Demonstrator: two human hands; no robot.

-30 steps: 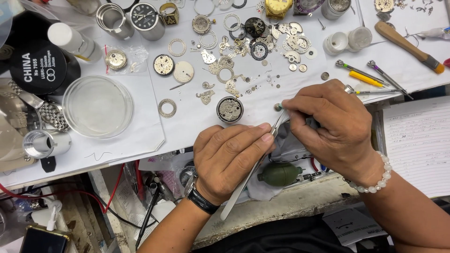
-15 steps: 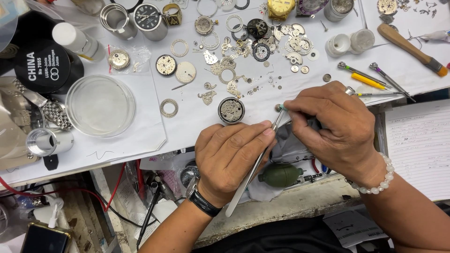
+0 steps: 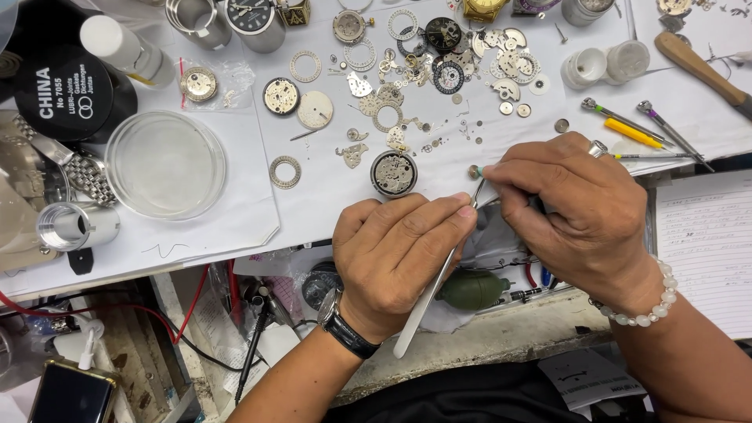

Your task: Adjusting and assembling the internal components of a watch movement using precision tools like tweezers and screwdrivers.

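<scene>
The left hand [image 3: 399, 251] lies knuckles-up at the near edge of the white paper sheet [image 3: 329, 196], its fingers curled shut around a pair of slim metal tweezers [image 3: 435, 278] that run from below the palm, near the bench edge, up and to the right past the forefinger. The tweezer tips end at a tiny round part [image 3: 474, 171] lying on the paper, just beside the fingertips of the right hand [image 3: 576, 215]. The right hand is curled over as well, thumb and forefinger pinched close together right at that small part; whether they actually grip it or only touch it cannot be told. A ring sits on one finger of this hand and a bracelet of pale beads [image 3: 646, 301] circles its wrist, while the left wrist wears a black-strapped watch [image 3: 341, 321]. Just to the left of the tweezer tips, touching neither hand, lies a round watch movement [image 3: 393, 173] with its works facing up. Farther off, toward the far side of the paper, loose gears, plates and dial rings [image 3: 439, 63] are scattered. To the left sits a clear glass dish [image 3: 164, 164], and beyond it a round black tin [image 3: 66, 90]. To the right, past the right hand, lie small screwdrivers [image 3: 627, 129], one with a yellow handle. Under the bench edge, between the two forearms, a green rubber blower [image 3: 470, 288] shows.
</scene>
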